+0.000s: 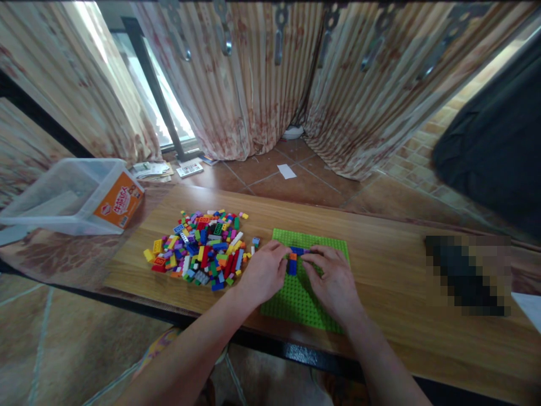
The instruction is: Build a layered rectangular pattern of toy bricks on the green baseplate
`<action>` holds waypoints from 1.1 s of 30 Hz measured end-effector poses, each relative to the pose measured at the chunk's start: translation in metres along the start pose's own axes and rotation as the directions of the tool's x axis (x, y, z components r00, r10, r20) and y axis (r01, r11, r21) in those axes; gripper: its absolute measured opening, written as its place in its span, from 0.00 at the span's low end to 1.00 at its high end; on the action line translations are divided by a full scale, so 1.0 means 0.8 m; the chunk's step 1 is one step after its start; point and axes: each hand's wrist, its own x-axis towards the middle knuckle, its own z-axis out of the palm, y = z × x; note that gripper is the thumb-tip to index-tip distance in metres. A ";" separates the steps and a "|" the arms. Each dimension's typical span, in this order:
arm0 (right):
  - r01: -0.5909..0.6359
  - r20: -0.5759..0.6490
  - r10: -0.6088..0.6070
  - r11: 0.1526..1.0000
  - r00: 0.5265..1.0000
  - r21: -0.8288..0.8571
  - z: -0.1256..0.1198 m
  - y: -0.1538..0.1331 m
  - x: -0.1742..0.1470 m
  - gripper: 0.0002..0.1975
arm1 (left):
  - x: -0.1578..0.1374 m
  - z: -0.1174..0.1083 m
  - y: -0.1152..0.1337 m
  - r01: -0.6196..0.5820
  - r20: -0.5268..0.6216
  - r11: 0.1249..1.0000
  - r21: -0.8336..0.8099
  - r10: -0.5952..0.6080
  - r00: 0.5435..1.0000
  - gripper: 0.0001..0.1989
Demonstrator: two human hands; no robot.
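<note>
A green studded baseplate (pixel 306 304) lies on the wooden table with a few building bricks on its upper part. Among them are a blue brick (pixel 297 250) lying crosswise, a small orange brick (pixel 292 256) and another blue brick (pixel 292 267) below it. My left hand (pixel 268 269) is closed at the left of these bricks, its fingertips pressed together; what they hold is hidden. From the right, my right hand (pixel 332 276) reaches in with bent fingers, its fingertips on a small purple brick (pixel 307 251) at the blue brick's end.
Left of the baseplate spreads a pile of mixed coloured bricks (pixel 203 251). A clear plastic box (pixel 63 220) with an orange label stands at the far left. A blurred-out dark object (pixel 467 276) lies at the table's right. Curtains (pixel 253 84) hang behind the table.
</note>
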 end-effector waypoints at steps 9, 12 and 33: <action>-0.032 -0.109 0.032 0.999 0.994 0.001 -0.006 0.008 0.004 0.10 | -0.001 0.001 0.004 -0.027 0.003 0.998 0.048 0.027 1.000 0.15; -0.055 -0.236 0.058 0.998 0.970 0.021 -0.020 0.023 0.010 0.10 | -0.003 0.001 0.004 -0.041 0.003 0.997 0.068 0.041 0.999 0.15; -0.115 -0.159 0.133 0.987 0.978 0.116 -0.032 0.020 0.009 0.09 | 0.002 -0.002 0.003 0.069 -0.027 0.997 0.025 -0.068 0.997 0.17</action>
